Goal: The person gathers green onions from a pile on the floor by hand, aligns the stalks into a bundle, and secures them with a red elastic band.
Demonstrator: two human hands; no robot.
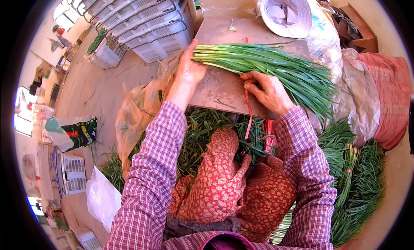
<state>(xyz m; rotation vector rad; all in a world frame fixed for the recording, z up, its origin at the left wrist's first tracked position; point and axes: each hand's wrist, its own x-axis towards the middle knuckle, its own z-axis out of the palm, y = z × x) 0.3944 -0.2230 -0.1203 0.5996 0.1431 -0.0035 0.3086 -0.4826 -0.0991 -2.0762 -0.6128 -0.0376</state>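
Steadying chive bundle (263,66), left hand (189,71) flat, right hand (269,92) pinching red band (249,114)

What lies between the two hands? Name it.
In the head view, the root half of the chive bunch spans from the left hand to the right hand, with bare board just below it.

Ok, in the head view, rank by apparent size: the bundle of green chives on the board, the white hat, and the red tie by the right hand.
1. Bundle of green chives, spanning the board.
2. White hat, clearly smaller in the picture; it lies farther away, so its true size is unsure.
3. Red tie, a thin strip hanging below the right hand.
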